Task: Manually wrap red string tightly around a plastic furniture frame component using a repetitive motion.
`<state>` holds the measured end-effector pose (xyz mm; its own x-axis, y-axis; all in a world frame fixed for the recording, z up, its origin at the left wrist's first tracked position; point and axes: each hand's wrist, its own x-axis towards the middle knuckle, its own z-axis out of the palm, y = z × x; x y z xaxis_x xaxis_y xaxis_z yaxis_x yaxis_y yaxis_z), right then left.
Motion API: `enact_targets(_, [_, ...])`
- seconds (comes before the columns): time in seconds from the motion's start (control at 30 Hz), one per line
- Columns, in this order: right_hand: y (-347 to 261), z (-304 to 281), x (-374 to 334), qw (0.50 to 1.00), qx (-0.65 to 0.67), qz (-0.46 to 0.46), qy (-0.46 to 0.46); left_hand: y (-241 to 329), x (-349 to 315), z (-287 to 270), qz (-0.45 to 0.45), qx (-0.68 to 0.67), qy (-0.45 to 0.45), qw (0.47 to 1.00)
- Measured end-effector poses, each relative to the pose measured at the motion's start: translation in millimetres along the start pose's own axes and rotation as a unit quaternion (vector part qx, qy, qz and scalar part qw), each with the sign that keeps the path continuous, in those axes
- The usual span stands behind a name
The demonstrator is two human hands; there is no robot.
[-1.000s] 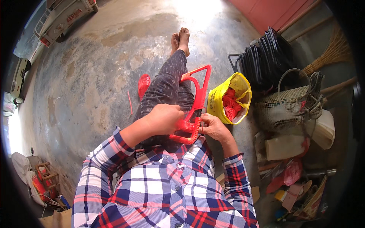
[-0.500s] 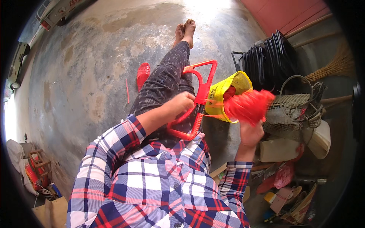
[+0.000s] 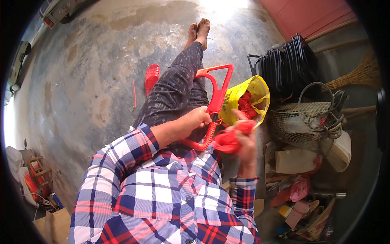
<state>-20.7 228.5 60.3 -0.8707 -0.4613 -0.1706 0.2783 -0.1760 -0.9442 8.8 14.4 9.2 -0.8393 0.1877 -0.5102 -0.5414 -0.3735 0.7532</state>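
Across my lap lies a folding frame [image 3: 217, 99], its bars covered in red cord wound tightly round them. My left hand [image 3: 196, 118] is closed on the frame near its middle, just above the wrapped near loop. A loose bundle of red cord [image 3: 227, 140] is in my right hand [image 3: 246, 143], held right beside the frame and blurred by motion. Some cord runs from the frame's joint toward the bundle. Just beyond my right hand a yellow bag [image 3: 233, 100] stands open, with more red cord [image 3: 246, 104] inside.
Several black folding frames [image 3: 288, 65] stand stacked at the right, near a broom [image 3: 353, 77] and a wire mesh basket [image 3: 302, 118]. A red slipper [image 3: 152, 78] and a thin red strip [image 3: 135, 94] lie on the floor left of my legs. Clutter fills the lower right.
My right hand has swung left and nearer to me with the cord bundle, from over the bag to beside the frame. My left hand keeps its hold, shifted slightly.
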Motion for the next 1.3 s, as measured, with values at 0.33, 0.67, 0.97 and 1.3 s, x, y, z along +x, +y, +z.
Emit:
enact_targets(0.33, [-42, 25, -11, 0.983, 0.181, 0.001, -0.023, -1, -3, 0, -0.006, 0.006, 0.017, 1.000])
enact_targets(0.67, [-59, 57, -44, 0.980, 0.196, 0.025, -0.014, 3, -1, 6, -0.008, 0.022, 0.065, 0.998])
enact_targets(0.97, [-91, 30, -30, 0.944, 0.176, -0.089, -0.263, 51, -39, 46, 0.277, 0.177, 0.082, 0.941])
enact_targets(1.3, [24, 44, 26, 0.857, -0.498, -0.056, -0.122, 7, -57, 11, -0.014, 0.135, 0.165, 0.977])
